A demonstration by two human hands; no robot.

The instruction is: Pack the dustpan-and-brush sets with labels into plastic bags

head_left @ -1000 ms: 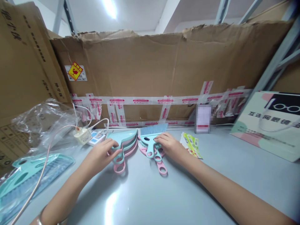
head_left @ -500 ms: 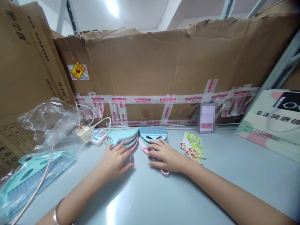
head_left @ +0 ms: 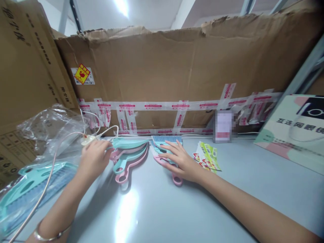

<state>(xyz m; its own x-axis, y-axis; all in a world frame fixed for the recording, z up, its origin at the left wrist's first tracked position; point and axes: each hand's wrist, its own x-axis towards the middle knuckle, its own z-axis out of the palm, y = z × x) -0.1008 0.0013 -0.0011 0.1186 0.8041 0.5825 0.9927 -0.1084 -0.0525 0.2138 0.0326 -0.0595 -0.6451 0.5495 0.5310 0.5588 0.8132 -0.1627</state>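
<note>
A stack of teal and pink dustpans (head_left: 131,153) lies on the table, their handles fanned toward me. My left hand (head_left: 95,157) is at the stack's left end, fingers curled on the handle end of the top teal dustpan (head_left: 130,143); the fingertips are partly hidden. To the right sits a stack of small brushes (head_left: 167,139) with blue bristles and teal and pink bodies. Across these brushes lies my right hand (head_left: 183,162), its fingers spread and resting on top. A pink brush handle (head_left: 177,179) with a ring end shows below that hand.
A wrapped teal dustpan and brush set (head_left: 32,189) lies at left under a cable (head_left: 52,175). A white charger (head_left: 88,139) is behind my left hand. Green and white packets (head_left: 207,157) lie at right, near a blurred upright panel (head_left: 223,126). Cardboard (head_left: 152,67) closes the back.
My left hand has moved left from the front of the dustpans to their left end, uncovering the handles. The dustpans have fanned apart. My right hand stays on the brushes, shifted slightly.
</note>
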